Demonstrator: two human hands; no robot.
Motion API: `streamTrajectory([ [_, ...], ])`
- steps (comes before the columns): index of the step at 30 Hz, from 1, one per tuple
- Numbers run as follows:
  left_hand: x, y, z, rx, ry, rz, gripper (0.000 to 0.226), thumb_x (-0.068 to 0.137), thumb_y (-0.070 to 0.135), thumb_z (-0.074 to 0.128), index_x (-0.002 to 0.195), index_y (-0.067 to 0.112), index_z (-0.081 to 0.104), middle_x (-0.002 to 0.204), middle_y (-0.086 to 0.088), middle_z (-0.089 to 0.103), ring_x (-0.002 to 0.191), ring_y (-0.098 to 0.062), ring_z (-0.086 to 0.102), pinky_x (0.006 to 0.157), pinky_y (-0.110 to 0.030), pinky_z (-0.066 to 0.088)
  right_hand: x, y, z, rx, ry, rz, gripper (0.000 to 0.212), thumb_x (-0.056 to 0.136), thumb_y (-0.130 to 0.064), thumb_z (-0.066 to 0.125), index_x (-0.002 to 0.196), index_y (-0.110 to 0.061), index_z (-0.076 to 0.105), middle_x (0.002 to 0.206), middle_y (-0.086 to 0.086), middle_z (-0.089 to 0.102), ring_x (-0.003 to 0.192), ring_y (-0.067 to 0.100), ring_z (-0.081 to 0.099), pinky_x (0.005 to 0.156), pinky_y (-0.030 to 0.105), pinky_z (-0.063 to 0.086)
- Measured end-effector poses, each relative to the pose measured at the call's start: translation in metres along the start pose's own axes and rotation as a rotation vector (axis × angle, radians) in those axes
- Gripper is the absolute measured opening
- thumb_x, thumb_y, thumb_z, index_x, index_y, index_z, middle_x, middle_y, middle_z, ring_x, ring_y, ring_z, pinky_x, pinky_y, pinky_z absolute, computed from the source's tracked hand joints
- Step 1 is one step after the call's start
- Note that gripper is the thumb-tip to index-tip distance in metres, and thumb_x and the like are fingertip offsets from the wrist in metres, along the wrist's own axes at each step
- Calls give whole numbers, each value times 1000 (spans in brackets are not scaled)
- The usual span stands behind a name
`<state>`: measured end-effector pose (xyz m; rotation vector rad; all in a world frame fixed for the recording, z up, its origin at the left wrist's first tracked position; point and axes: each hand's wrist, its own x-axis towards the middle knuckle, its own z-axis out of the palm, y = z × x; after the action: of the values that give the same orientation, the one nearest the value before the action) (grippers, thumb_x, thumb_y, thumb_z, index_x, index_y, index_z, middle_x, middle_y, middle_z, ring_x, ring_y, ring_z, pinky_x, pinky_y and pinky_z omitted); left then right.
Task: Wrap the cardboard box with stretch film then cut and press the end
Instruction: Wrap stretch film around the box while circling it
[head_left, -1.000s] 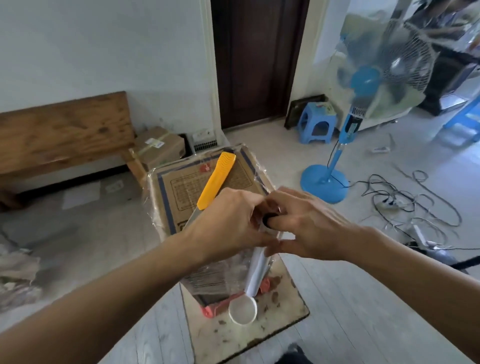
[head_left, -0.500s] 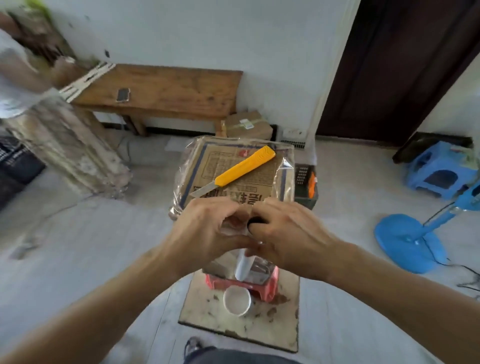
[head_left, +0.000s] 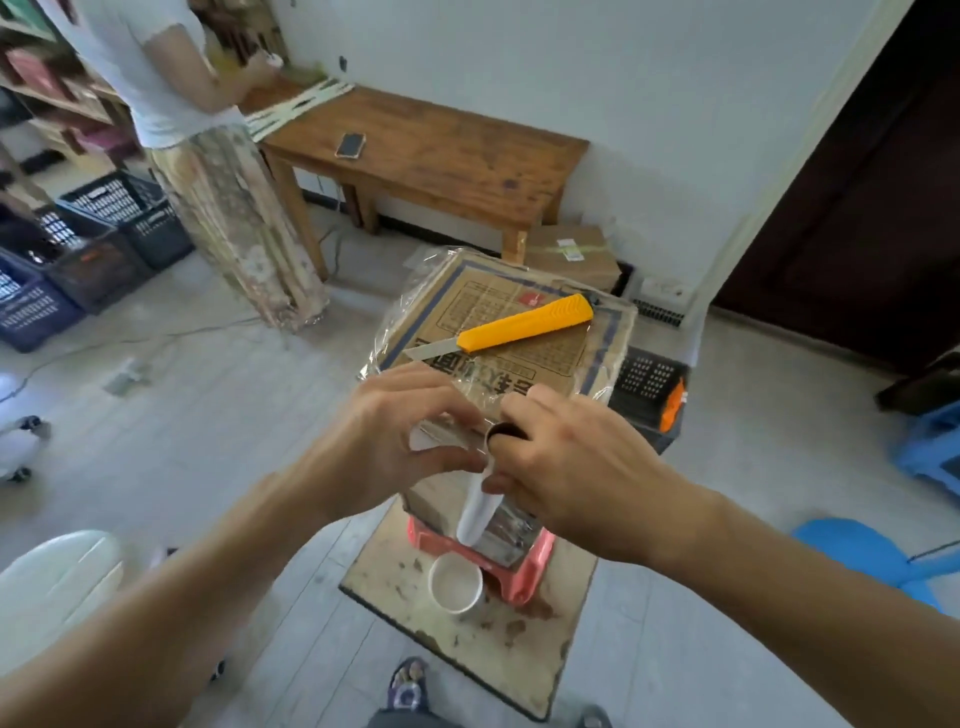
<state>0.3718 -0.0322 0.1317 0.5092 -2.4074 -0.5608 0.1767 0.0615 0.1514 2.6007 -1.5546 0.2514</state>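
Note:
A tall cardboard box (head_left: 524, 332) stands on a pink stool (head_left: 524, 564), with clear stretch film wound round its sides. An orange utility knife (head_left: 524, 325) lies on the box top, blade out to the left. My right hand (head_left: 566, 473) grips the upright stretch film roll (head_left: 480, 512) near its top, against the box's near face. My left hand (head_left: 384, 441) pinches the film beside the roll's top end, fingers curled.
A board (head_left: 467, 639) on the floor carries the stool and a white cup (head_left: 456, 582). A person (head_left: 208, 171) stands at the far left by a wooden table (head_left: 441, 156) with a phone (head_left: 350, 145). Dark crates (head_left: 78, 249) far left, a blue fan base (head_left: 862, 551) right.
The view has swung left round the box, bringing the table and the person into sight. Both hands stay on the roll and film at the box's near side.

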Motion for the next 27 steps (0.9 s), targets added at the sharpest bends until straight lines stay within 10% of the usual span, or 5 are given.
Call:
streamTrajectory([
  [4, -10, -2, -6, 184, 157, -67, 39, 74, 39, 85, 98, 9, 76, 103, -1, 69, 100, -21, 63, 88, -35, 51, 3, 13, -5, -31, -43, -124, 31, 92, -47, 52, 84, -18, 61, 88, 3, 58, 73, 23, 50, 55, 34, 35],
  [9, -79, -5, 49, 255, 670, -679, 24, 85, 27, 77, 106, 18, 68, 107, 3, 65, 101, -9, 62, 89, -26, 51, 10, 26, -5, 40, -57, -284, 39, 94, -49, 43, 86, -18, 64, 85, 2, 59, 70, 18, 49, 55, 32, 38],
  [15, -107, 7, 195, -701, 808, -1707, 16, 97, 17, 51, 87, 14, 62, 81, -3, 60, 84, -25, 60, 74, -35, 46, 19, 36, -7, 58, -90, -387, 44, 94, -56, 41, 93, -21, 66, 89, -1, 56, 80, 20, 53, 63, 32, 39],
  [19, -98, 2, 238, -1355, 1040, -1719, 16, 98, 22, 52, 95, 9, 61, 80, -6, 59, 70, -19, 57, 65, -30, 44, 20, 38, -7, 100, -105, -403, 40, 94, -56, 45, 89, -21, 64, 87, -5, 52, 82, 19, 52, 65, 33, 41],
  [27, -94, -16, 263, -1522, 1222, -1627, 37, 92, 21, 56, 124, 2, 52, 72, -9, 59, 52, -17, 55, 46, -27, 46, 22, 38, -9, 112, -117, -412, 37, 95, -54, 47, 81, -21, 58, 82, -7, 47, 75, 14, 44, 63, 30, 35],
])
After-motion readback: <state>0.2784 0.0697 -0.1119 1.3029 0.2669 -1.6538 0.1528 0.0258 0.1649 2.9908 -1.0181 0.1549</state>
